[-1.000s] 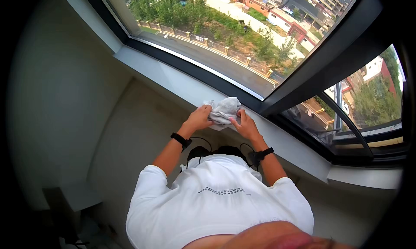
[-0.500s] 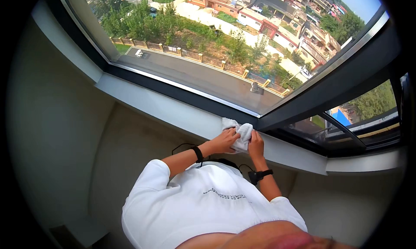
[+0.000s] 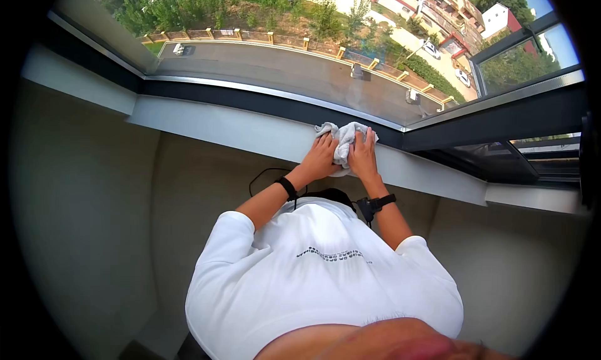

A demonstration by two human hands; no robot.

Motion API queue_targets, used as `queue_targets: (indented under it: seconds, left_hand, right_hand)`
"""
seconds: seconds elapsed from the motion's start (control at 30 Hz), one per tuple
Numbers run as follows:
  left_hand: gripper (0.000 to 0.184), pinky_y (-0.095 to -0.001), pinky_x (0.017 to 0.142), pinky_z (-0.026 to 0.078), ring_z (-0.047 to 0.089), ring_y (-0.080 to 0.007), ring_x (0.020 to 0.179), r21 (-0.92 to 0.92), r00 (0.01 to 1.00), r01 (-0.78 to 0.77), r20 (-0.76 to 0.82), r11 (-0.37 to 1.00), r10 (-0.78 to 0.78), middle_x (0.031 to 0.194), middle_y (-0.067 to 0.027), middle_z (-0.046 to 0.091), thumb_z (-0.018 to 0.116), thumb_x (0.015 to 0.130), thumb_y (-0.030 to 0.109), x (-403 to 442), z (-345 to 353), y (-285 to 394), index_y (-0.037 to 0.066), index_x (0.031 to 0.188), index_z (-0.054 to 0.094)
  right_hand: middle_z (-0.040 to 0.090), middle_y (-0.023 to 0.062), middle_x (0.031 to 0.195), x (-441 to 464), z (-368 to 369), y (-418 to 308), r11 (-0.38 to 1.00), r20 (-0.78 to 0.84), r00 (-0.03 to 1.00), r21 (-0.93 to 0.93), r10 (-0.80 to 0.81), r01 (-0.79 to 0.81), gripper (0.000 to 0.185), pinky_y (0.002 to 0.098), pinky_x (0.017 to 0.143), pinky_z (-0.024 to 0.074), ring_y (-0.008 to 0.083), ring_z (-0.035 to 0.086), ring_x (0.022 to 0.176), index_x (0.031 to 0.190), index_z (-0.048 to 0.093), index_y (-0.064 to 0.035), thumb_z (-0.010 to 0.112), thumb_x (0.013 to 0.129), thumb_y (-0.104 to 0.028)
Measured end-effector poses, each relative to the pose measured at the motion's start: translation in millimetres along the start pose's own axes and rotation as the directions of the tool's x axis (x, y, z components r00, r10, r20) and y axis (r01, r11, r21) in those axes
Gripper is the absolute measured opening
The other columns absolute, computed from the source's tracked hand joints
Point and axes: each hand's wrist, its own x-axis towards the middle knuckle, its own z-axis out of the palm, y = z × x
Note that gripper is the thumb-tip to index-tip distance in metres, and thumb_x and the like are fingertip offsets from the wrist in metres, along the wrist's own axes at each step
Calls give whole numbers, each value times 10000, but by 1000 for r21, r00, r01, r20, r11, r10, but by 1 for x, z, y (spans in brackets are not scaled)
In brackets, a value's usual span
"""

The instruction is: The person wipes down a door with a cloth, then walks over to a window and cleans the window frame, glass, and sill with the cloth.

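Note:
A crumpled pale grey cloth (image 3: 345, 138) lies bunched on the white window sill (image 3: 250, 127), close to the dark lower window frame (image 3: 275, 106). My left hand (image 3: 320, 156) grips the cloth from its left side, fingers pointing up toward the frame. On the right side of the cloth, my right hand (image 3: 363, 154) has its fingers closed over the fabric. Both hands are near each other, with folds of cloth between them. A black band is round each wrist.
Beyond the large glass pane (image 3: 263, 62) are a road, a fence and buildings. A dark diagonal frame bar (image 3: 501, 121) rises at the right, beside another window section. A black cable (image 3: 251, 183) loops below the sill near my left wrist.
My hands have brought the cloth from the sill's inner edge up against the sill and frame, shifting it rightward. The view has turned and tilted along the window.

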Motion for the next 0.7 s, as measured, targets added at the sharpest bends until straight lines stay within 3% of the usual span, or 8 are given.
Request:
queue_targets:
  seconds: [0.1,0.13,0.23,0.4,0.5,0.57,0.63,0.7]
  left_hand:
    - [770,-550,1170,263,343,-508,1380,51,998,66,-26,997,-65,1413,-311,427,797,694,245,-22,-25,-19,-9,1317,423]
    - [753,-534,1144,293,369,-465,1367,67,998,53,-49,996,-50,1355,-284,455,827,674,287,-29,-27,-27,-2,1258,447]
    - [755,-538,1143,292,386,-465,1348,60,998,59,-41,996,-56,1325,-273,469,826,674,289,-37,-35,-35,-3,1257,445]
    - [675,-510,1153,308,419,-458,1344,135,994,-84,-57,987,92,1329,-291,499,809,672,241,-9,-38,-20,-10,1199,471]
    - [624,-491,1145,327,450,-443,1330,218,976,-173,170,961,137,1301,-284,530,806,637,170,24,-20,-14,1,1154,500]
    - [646,-467,1134,351,467,-432,1306,224,966,-217,189,950,176,1248,-255,552,771,586,80,44,-13,10,-3,1164,494]
    - [645,-447,1126,364,480,-412,1305,245,942,-275,260,930,211,1260,-251,555,774,592,87,65,14,26,4,1170,499]
    - [646,-446,1119,368,496,-400,1289,246,928,-330,262,912,265,1256,-245,560,779,597,92,80,39,42,14,1176,503]
  right_hand:
    - [323,411,1452,10,16,-40,973,52,997,227,-48,35,457,564,1131,351,588,362,1337,1320,445,94,565,907,-58]
    - [343,384,1459,9,19,-51,963,67,997,268,-48,28,452,532,1112,392,562,376,1341,1316,454,105,556,905,-54]
    - [342,371,1467,14,28,-53,945,12,990,300,-142,132,429,515,1102,409,546,392,1338,1300,475,101,554,905,-47]
    - [434,234,1464,17,6,-15,935,-25,988,319,-154,153,380,466,979,519,446,537,1248,1249,545,22,611,877,-19]
    - [459,213,1444,0,-4,14,937,-19,998,345,-53,56,383,463,985,514,437,538,1244,1229,558,21,609,849,28]
    - [480,215,1424,-15,-13,29,931,-51,999,365,12,8,384,450,990,505,435,543,1234,1225,559,24,600,844,46]
    - [499,220,1406,-35,-27,49,905,-77,991,419,110,-68,370,442,1000,486,444,533,1236,1213,565,29,593,844,54]
    - [509,243,1382,-61,-36,66,901,-62,978,404,197,-156,503,450,1033,452,461,507,1256,1320,487,17,639,840,-4]
